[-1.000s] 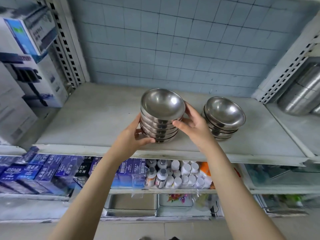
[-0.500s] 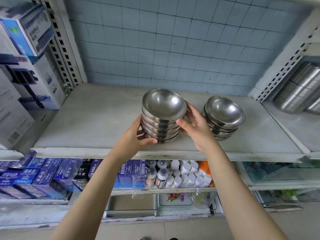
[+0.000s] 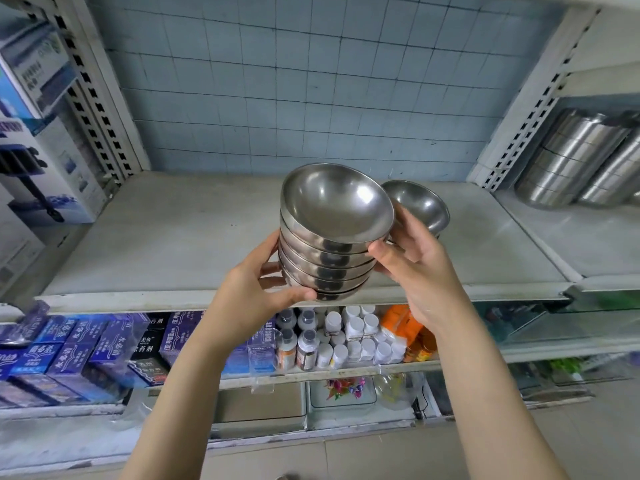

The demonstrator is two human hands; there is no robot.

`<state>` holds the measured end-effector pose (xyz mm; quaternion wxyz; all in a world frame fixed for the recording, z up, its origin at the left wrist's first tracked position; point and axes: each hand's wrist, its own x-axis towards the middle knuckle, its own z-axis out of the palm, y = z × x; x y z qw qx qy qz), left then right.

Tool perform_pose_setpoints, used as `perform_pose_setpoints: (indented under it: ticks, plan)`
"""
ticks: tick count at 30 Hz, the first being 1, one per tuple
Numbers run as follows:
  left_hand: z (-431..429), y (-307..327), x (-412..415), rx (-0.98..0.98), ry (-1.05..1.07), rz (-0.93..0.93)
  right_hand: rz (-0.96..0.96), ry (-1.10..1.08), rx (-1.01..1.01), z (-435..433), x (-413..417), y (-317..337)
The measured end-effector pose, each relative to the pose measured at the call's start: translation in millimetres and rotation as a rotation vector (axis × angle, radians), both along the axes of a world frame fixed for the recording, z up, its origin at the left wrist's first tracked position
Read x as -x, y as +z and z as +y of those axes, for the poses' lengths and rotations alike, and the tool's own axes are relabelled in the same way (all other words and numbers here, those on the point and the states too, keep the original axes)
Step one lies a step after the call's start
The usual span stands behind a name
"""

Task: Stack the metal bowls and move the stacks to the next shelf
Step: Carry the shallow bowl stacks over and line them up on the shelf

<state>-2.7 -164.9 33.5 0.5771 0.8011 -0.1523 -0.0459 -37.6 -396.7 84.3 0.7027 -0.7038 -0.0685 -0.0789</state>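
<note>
A stack of several shiny metal bowls is held up in front of the grey shelf, tilted slightly toward me. My left hand grips its lower left side with the thumb under the bottom bowl. My right hand clasps the right side, thumb on the rim. Behind my right hand a second stack of metal bowls rests on the shelf, partly hidden by the held stack and my fingers.
The neighbouring shelf on the right holds tall steel containers. A perforated upright divides the two shelves. Cardboard boxes stand at the left. Below are blue boxes and white-capped bottles.
Both hands have lifted the stack off the shelf, up and toward me. It now covers part of the second stack. The view has shifted to the right.
</note>
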Motion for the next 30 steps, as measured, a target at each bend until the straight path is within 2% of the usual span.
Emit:
perform_pose_setpoints:
  ticks: [8,18,23,30]
  plan:
    - [-97,24,48,0.019,-0.08,-0.054,-0.038,-0.09,-0.001,-93,73,25]
    - [-296,37,113,0.027,-0.323,-0.083,-0.046,-0.328,0.01,-271,184,29]
    - [-366,36,121,0.031,-0.394,-0.071,-0.061,-0.361,0.012,-336,204,27]
    - [-477,30,94,0.05,-0.484,-0.021,-0.044,-0.454,0.003,-436,188,15]
